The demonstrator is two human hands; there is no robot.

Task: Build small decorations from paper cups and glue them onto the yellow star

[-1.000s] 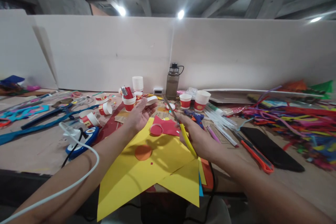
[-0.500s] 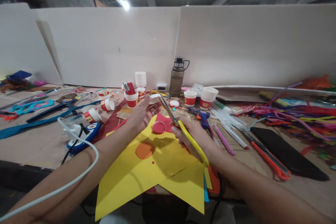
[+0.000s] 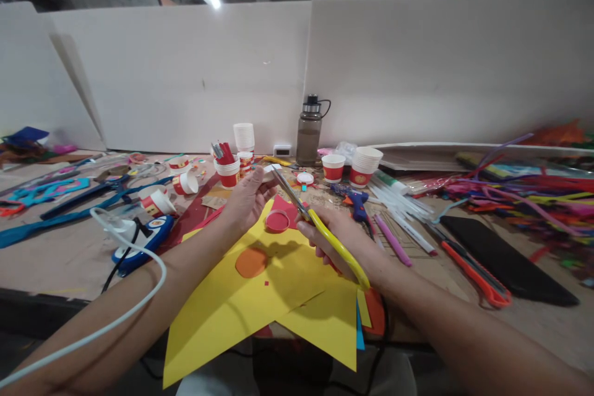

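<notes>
My left hand [image 3: 253, 198] pinches a small white piece [image 3: 273, 169], perhaps cut from a paper cup, over the back of the work area. In my right hand [image 3: 331, 232] is a pair of scissors [image 3: 331, 236] with yellow handles, its blades pointing up and left to the white piece. Whether the blades touch it I cannot tell. Below both hands lie sheets of yellow paper [image 3: 218, 322], with an orange paper disc [image 3: 251, 262] and a tiny red square on them. A pink-red ring-shaped piece [image 3: 277, 221] rests on red paper near my left wrist.
Paper cups [image 3: 333, 168], a water bottle [image 3: 308, 136] and a cup of red sticks [image 3: 226, 167] stand at the back. To the right are a blue glue gun [image 3: 356, 203], a utility knife [image 3: 477, 275], a black flat object [image 3: 508, 260] and pipe cleaners. A white cable [image 3: 139, 309] crosses my left forearm.
The white piece has turned and shows a smaller face than before. My left hand has shifted slightly left, and the scissor blades look a little more parted. The whole view has moved slightly.
</notes>
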